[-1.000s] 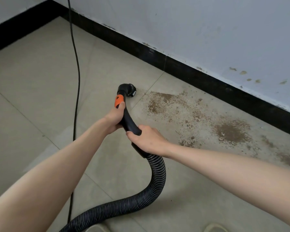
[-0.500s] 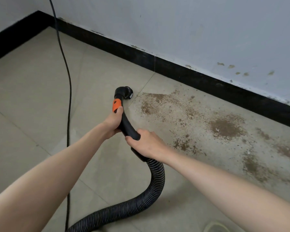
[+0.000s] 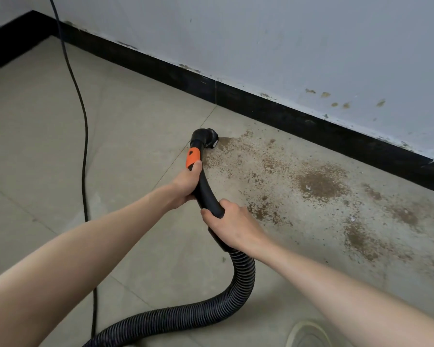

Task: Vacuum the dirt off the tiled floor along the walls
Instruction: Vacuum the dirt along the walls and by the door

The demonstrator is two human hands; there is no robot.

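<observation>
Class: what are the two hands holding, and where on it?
The vacuum wand: left hand just below its orange collar, right hand lower, where the hose joins.

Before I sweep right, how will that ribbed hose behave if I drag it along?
The ribbed hose probably bends easily: it already curls in a loop behind the right hand. The smooth black handle, gripped by both hands, looks rigid, so steering should come from there. The trailing loop may swing into the power cord lying nearby.
</observation>
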